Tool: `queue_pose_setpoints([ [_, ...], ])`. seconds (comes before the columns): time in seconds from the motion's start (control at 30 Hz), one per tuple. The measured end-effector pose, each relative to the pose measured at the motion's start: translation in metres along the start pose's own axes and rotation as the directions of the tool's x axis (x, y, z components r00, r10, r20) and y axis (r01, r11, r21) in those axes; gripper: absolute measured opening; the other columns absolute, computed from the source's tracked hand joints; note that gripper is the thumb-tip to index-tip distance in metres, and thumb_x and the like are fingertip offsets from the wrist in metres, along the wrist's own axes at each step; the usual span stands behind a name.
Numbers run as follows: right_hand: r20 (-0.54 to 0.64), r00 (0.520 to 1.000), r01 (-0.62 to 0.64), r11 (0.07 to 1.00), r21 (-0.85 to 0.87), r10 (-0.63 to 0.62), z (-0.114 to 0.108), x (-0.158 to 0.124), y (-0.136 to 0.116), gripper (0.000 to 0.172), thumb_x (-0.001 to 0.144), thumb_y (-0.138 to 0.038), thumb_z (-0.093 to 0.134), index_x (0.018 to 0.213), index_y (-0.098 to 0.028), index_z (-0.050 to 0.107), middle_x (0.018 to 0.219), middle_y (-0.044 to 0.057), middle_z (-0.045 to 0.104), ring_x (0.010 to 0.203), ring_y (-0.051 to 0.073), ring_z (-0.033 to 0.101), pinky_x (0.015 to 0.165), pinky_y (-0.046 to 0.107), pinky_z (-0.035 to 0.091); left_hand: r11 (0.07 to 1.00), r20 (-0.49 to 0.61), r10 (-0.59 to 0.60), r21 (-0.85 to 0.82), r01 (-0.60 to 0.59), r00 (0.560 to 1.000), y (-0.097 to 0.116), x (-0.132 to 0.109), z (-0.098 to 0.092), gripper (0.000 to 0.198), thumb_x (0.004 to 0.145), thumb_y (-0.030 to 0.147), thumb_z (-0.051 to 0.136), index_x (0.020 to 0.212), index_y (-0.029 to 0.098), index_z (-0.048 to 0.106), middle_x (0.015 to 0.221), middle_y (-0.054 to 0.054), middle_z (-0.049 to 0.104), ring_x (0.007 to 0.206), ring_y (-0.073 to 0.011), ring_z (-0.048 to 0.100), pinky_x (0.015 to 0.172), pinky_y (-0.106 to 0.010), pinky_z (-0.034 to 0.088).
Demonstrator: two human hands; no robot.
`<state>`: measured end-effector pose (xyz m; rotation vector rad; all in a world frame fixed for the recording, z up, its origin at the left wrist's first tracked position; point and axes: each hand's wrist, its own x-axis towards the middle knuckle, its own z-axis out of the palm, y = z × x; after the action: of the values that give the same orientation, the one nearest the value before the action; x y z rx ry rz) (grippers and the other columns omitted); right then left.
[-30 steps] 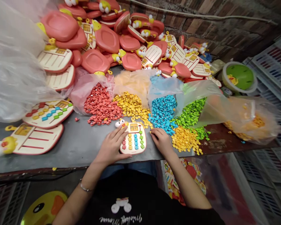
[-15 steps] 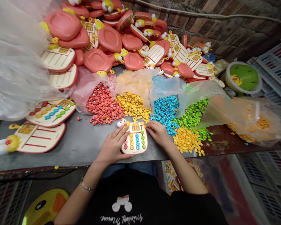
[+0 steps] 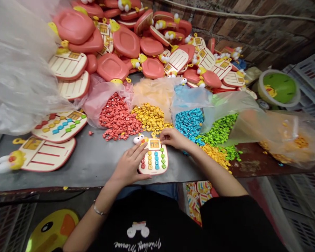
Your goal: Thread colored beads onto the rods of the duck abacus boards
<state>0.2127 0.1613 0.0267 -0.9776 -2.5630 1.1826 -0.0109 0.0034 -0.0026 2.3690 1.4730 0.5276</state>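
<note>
A small cream toy abacus board [image 3: 154,159] with a duck head and rows of red, yellow, blue and green beads lies at the table's near edge. My left hand [image 3: 130,165] rests flat on its left side, fingers stretched out. My right hand [image 3: 173,138] is at the board's top right corner, beside the yellow bead pile [image 3: 151,117], its fingers curled in a pinch; what they hold is too small to make out. Piles of red beads [image 3: 117,117], blue beads [image 3: 189,120] and green beads [image 3: 220,129] spill from open plastic bags.
A heap of pink-backed duck boards [image 3: 136,42] fills the back of the grey table [image 3: 89,161]. Two finished-looking boards [image 3: 59,126] lie at the left near a large clear bag [image 3: 18,70]. A green-lidded tub [image 3: 278,87] and an orange bead bag [image 3: 286,140] sit at the right.
My right hand has moved left from the blue and orange beads to the board's top right corner. My left hand stays on the board.
</note>
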Motion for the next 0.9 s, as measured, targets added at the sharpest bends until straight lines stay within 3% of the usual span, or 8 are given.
queue_pose_setpoints([
  [0.1,0.111,0.978,-0.175,0.984,-0.04,0.178,-0.007,0.014,0.0,0.017,0.068,-0.014,0.078,0.083,-0.016,0.068,0.07,0.0,0.067,0.064,0.014,0.06,0.057,0.022,0.041,1.0,-0.004,0.019,-0.008,-0.019,1.0,-0.002,-0.001,0.003,0.091,0.071,0.066,0.069,0.141,0.015,0.041,0.152,-0.015,0.038,0.141,-0.033,0.031,0.103,-0.043,0.041],
  [0.23,0.211,0.944,-0.213,0.957,-0.198,0.254,-0.01,0.029,-0.005,0.016,0.063,-0.015,0.082,0.07,-0.018,0.068,0.063,-0.002,0.067,0.058,0.012,0.058,0.052,0.021,0.034,0.999,-0.02,0.024,-0.043,-0.025,1.0,-0.004,-0.002,0.008,0.091,0.071,0.064,0.07,0.143,0.017,0.039,0.149,-0.014,0.042,0.143,-0.0331,0.028,0.107,-0.045,0.04],
  [0.43,0.256,0.933,-0.173,0.937,-0.304,0.255,-0.012,0.047,-0.01,0.022,0.055,-0.012,0.085,0.064,-0.019,0.066,0.06,-0.004,0.066,0.055,0.012,0.055,0.051,0.023,0.03,0.999,0.009,-0.006,-0.05,0.007,1.0,-0.002,-0.001,0.005,0.092,0.068,0.06,0.074,0.142,0.017,0.04,0.15,-0.014,0.04,0.143,-0.0342,0.027,0.109,-0.047,0.038],
  [0.53,0.298,0.933,-0.13,0.959,-0.251,0.204,-0.015,0.048,-0.011,0.02,0.056,-0.012,0.084,0.067,-0.019,0.069,0.06,-0.004,0.066,0.056,0.012,0.055,0.052,0.022,0.033,0.999,0.003,0.008,-0.046,-0.008,1.0,0.0,0.0,0.003,0.088,0.071,0.057,0.074,0.142,0.018,0.04,0.15,-0.014,0.04,0.143,-0.035,0.024,0.111,-0.049,0.036],
  [0.63,0.301,0.944,-0.104,0.988,-0.111,0.133,-0.018,0.039,-0.012,0.01,0.069,-0.017,0.076,0.078,-0.017,0.071,0.07,-0.001,0.07,0.062,0.013,0.058,0.056,0.022,0.038,0.999,-0.044,0.013,-0.046,-0.015,0.999,0.002,-0.002,0.003,0.089,0.071,0.056,0.074,0.143,0.018,0.038,0.149,-0.015,0.041,0.142,-0.0354,0.027,0.11,-0.051,0.036],
  [0.77,0.147,0.988,-0.065,0.99,0.126,0.046,-0.012,0.016,-0.015,0.017,0.088,-0.024,0.057,0.091,-0.016,0.072,0.09,0.004,0.073,0.08,0.015,0.063,0.07,0.024,0.047,0.997,-0.154,0.044,-0.057,-0.053,0.987,0.002,-0.005,0.005,0.089,0.073,0.052,0.073,0.144,0.017,0.033,0.148,-0.019,0.039,0.142,-0.0348,0.028,0.108,-0.05,0.038],
  [0.83,-0.022,0.998,-0.059,0.992,0.109,0.061,-0.005,0.006,-0.015,0.018,0.09,-0.022,0.056,0.098,-0.017,0.071,0.1,0.005,0.071,0.086,0.016,0.063,0.075,0.027,0.048,0.996,-0.193,0.061,-0.052,-0.072,0.979,0.001,-0.006,0.007,0.082,0.078,0.046,0.07,0.145,0.018,0.031,0.146,-0.019,0.042,0.14,-0.0331,0.033,0.107,-0.048,0.039],
  [0.9,-0.199,0.974,-0.112,0.994,-0.003,0.109,0.004,-0.001,-0.013,0.019,0.087,-0.018,0.059,0.103,-0.017,0.07,0.104,0.007,0.069,0.09,0.018,0.062,0.081,0.03,0.048,0.995,-0.19,0.075,-0.047,-0.085,0.979,0.0,-0.007,0.009,0.073,0.083,0.039,0.065,0.145,0.019,0.031,0.141,-0.016,0.048,0.135,-0.0301,0.041,0.106,-0.046,0.041],
])
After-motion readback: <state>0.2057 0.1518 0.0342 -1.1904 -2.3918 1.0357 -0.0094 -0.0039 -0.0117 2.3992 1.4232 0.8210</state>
